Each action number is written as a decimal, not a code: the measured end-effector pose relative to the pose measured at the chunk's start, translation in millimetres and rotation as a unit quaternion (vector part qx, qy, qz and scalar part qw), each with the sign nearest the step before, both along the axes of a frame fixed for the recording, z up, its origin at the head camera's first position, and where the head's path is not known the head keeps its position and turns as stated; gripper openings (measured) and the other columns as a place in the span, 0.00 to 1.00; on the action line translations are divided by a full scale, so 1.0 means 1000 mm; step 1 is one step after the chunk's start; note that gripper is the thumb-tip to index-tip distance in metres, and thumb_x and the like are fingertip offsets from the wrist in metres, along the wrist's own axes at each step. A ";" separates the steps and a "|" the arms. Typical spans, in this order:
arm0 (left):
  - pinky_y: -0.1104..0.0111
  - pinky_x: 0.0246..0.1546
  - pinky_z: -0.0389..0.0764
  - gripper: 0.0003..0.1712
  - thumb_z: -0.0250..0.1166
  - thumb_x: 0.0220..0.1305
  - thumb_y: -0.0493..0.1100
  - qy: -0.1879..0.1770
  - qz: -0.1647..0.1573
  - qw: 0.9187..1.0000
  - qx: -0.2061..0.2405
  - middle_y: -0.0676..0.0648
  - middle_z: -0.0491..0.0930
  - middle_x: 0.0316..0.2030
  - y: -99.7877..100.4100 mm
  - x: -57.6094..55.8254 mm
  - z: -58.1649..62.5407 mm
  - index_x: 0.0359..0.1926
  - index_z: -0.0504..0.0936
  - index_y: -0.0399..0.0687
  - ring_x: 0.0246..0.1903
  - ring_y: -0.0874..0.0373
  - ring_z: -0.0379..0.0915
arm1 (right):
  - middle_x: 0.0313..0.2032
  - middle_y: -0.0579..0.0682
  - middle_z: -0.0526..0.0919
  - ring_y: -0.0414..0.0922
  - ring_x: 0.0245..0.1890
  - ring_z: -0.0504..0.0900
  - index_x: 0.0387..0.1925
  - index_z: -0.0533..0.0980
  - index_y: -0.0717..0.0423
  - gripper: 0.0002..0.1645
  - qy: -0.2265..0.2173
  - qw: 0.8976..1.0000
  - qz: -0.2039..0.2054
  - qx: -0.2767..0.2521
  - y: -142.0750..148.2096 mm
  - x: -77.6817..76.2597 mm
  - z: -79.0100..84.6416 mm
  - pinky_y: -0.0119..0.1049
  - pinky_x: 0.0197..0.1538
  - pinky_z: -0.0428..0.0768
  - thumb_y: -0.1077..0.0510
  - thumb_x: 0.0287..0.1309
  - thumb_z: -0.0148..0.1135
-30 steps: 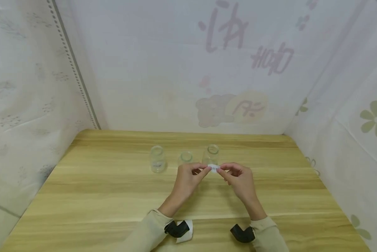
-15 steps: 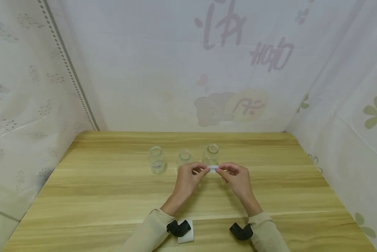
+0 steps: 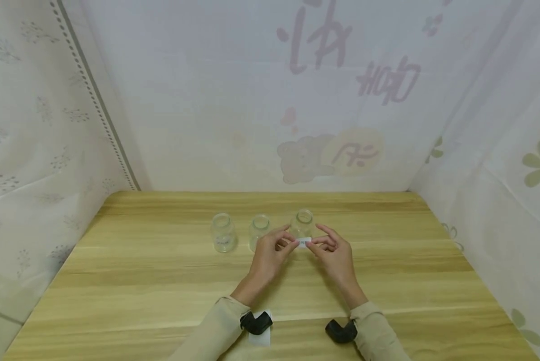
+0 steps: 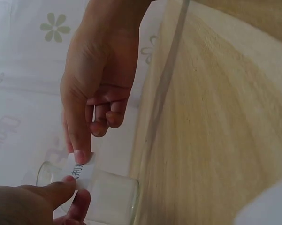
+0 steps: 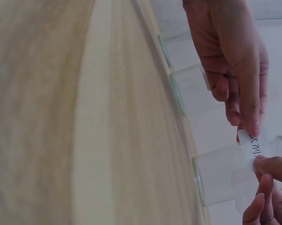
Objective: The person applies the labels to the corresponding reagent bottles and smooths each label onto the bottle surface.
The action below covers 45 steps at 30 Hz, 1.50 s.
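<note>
A small white label (image 3: 303, 242) with dark written characters lies against the front of the right-hand glass jar (image 3: 302, 220). My left hand (image 3: 270, 254) pinches the label's left end, its thumb on the face. At the other end, my right hand (image 3: 335, 255) keeps its thumb on the label (image 5: 252, 146) with curled fingers behind, while its index finger stretches out beside the jar. In the left wrist view both thumbs meet the label (image 4: 82, 169) in front of the upright jar (image 4: 113, 194). How much of the label sticks cannot be told.
Two more clear glass jars, a middle one (image 3: 259, 233) and a left one (image 3: 223, 235), stand in the row; the left one bears writing. A white paper piece (image 3: 259, 338) lies under the left wrist on the wooden table (image 3: 161, 301). Patterned cloth (image 3: 206, 100) surrounds the table.
The label has come flat against the jar's front. My right index finger has stretched away from it, and the left index finger has lifted a little. The hands have drawn slightly closer.
</note>
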State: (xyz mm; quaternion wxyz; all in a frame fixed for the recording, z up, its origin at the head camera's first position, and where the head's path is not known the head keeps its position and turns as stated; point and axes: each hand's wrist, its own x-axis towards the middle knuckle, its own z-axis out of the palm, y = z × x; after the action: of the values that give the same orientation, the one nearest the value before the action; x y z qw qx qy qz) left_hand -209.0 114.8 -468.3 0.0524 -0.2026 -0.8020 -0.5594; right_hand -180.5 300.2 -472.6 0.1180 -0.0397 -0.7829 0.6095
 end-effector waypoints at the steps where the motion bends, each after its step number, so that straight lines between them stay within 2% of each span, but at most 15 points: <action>1: 0.71 0.36 0.84 0.03 0.71 0.67 0.36 -0.004 -0.005 1.000 -0.001 0.35 0.79 0.62 0.000 -0.001 -0.001 0.36 0.86 0.40 0.34 0.55 0.85 | 0.37 0.59 0.89 0.41 0.26 0.81 0.66 0.76 0.57 0.35 0.001 1.000 0.000 0.004 0.001 0.000 -0.001 0.28 0.28 0.76 0.64 0.58 0.76; 4: 0.72 0.35 0.83 0.02 0.71 0.67 0.35 -0.014 -0.018 1.000 -0.004 0.35 0.77 0.65 -0.001 -0.004 -0.002 0.37 0.85 0.41 0.32 0.55 0.84 | 0.37 0.58 0.90 0.40 0.27 0.81 0.67 0.75 0.57 0.36 0.003 1.000 0.005 0.018 0.003 -0.002 -0.003 0.28 0.29 0.75 0.63 0.58 0.77; 10: 0.73 0.30 0.80 0.04 0.71 0.67 0.36 -0.024 -0.035 0.999 0.001 0.34 0.76 0.65 0.000 -0.007 -0.005 0.37 0.84 0.39 0.27 0.52 0.84 | 0.37 0.57 0.90 0.40 0.30 0.82 0.66 0.77 0.57 0.33 0.001 0.999 0.016 0.028 0.007 -0.002 -0.007 0.28 0.34 0.78 0.61 0.59 0.77; 16: 0.73 0.31 0.81 0.04 0.73 0.65 0.36 -0.013 -0.019 1.000 -0.009 0.38 0.80 0.62 0.001 -0.007 -0.008 0.37 0.86 0.40 0.27 0.62 0.80 | 0.37 0.58 0.90 0.40 0.30 0.83 0.64 0.78 0.56 0.32 -0.006 1.000 0.012 0.025 0.009 -0.003 -0.008 0.28 0.35 0.79 0.62 0.58 0.77; 26: 0.72 0.32 0.83 0.03 0.73 0.64 0.36 0.004 -0.013 1.000 -0.013 0.38 0.82 0.59 0.001 -0.004 -0.010 0.36 0.88 0.40 0.28 0.59 0.84 | 0.37 0.57 0.90 0.40 0.31 0.83 0.68 0.75 0.58 0.36 -0.007 0.999 0.034 0.037 0.012 0.002 -0.007 0.30 0.38 0.80 0.60 0.59 0.77; 33: 0.71 0.32 0.84 0.03 0.74 0.64 0.38 0.008 -0.004 1.000 -0.018 0.37 0.83 0.58 0.002 -0.001 -0.010 0.37 0.90 0.42 0.28 0.57 0.84 | 0.38 0.58 0.90 0.41 0.31 0.83 0.68 0.75 0.59 0.35 -0.018 0.998 0.048 0.047 0.013 0.003 -0.006 0.29 0.38 0.80 0.64 0.59 0.75; 36: 0.71 0.32 0.84 0.04 0.74 0.64 0.39 0.006 0.000 1.000 -0.020 0.36 0.83 0.57 0.002 0.000 -0.011 0.37 0.90 0.42 0.28 0.56 0.85 | 0.38 0.60 0.89 0.44 0.32 0.83 0.67 0.75 0.61 0.33 -0.022 0.997 0.048 0.049 0.012 0.004 -0.001 0.29 0.37 0.80 0.66 0.60 0.74; 39: 0.70 0.32 0.84 0.04 0.74 0.64 0.39 0.009 0.003 1.000 -0.022 0.36 0.83 0.56 0.002 0.000 -0.011 0.37 0.91 0.42 0.28 0.56 0.85 | 0.37 0.62 0.89 0.47 0.31 0.84 0.64 0.76 0.64 0.31 -0.022 0.997 0.048 0.051 0.007 0.010 0.013 0.28 0.36 0.80 0.68 0.60 0.73; 43: 0.72 0.29 0.83 0.05 0.74 0.64 0.40 0.016 0.004 1.000 -0.021 0.35 0.84 0.56 0.002 0.000 -0.010 0.37 0.91 0.42 0.26 0.59 0.84 | 0.36 0.61 0.89 0.47 0.31 0.84 0.63 0.76 0.67 0.30 -0.005 0.997 0.052 0.057 0.002 0.016 0.027 0.29 0.36 0.80 0.68 0.60 0.73; 45: 0.73 0.27 0.80 0.04 0.74 0.64 0.40 0.018 0.003 1.000 -0.020 0.35 0.84 0.55 0.002 0.000 -0.010 0.36 0.91 0.42 0.24 0.60 0.82 | 0.36 0.61 0.89 0.47 0.31 0.84 0.63 0.76 0.67 0.30 -0.002 0.997 0.053 0.056 0.002 0.016 0.029 0.29 0.36 0.80 0.68 0.60 0.73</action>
State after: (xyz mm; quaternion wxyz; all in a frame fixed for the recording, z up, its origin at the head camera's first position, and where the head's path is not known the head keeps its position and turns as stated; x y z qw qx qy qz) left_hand -209.1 116.8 -478.0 0.0647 -0.2116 -0.8124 -0.5395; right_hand -164.2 301.9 -443.7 0.0854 0.0072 -0.8169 0.5703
